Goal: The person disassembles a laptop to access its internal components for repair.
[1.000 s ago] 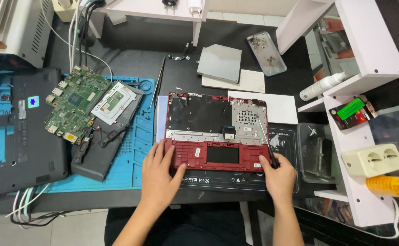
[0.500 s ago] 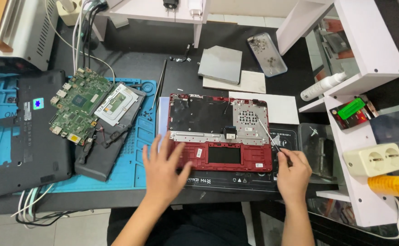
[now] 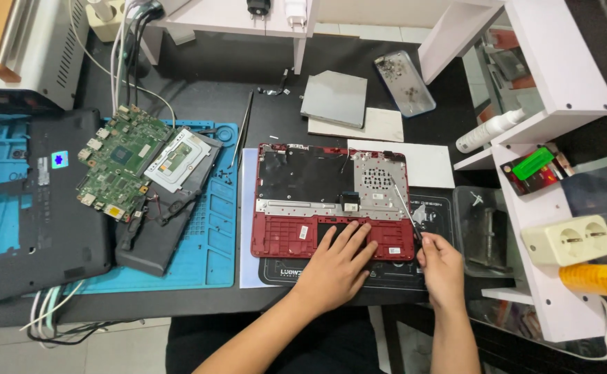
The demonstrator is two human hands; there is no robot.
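In the head view, the red plastic laptop shell [image 3: 331, 201] lies opened, inside up, on a dark printed work mat [image 3: 386, 273] near the front edge of the black bench [image 3: 199, 76]. The left hand [image 3: 334, 266] rests flat on the lower red part of the shell, fingers spread and released, pressing it down and gripping nothing. The right hand [image 3: 442, 266] is clenched around the handle of a thin metal tool [image 3: 404, 204], perhaps tweezers or a fine driver; its tip reaches up to the perforated silver plate [image 3: 379, 180] inside the shell.

The risks, as I judge them:
- The tip stands close to a small dark connector with a blue tab [image 3: 348, 201]. If the tool slips, it could scratch the plate or tear this part.
- The tool is long and is held only at its far end, so a small shake of the hand makes a big movement at the tip.
- If the left hand lifts, the shell may slide on the mat, because nothing else seems to hold it.
- Any small screw that comes free could roll off the mat and be lost on the dark bench.

To the left, a green circuit board [image 3: 116, 163] lies on a blue silicone mat [image 3: 213, 235], partly resting on other loose parts. It is well apart from both hands, but an elbow could push it.
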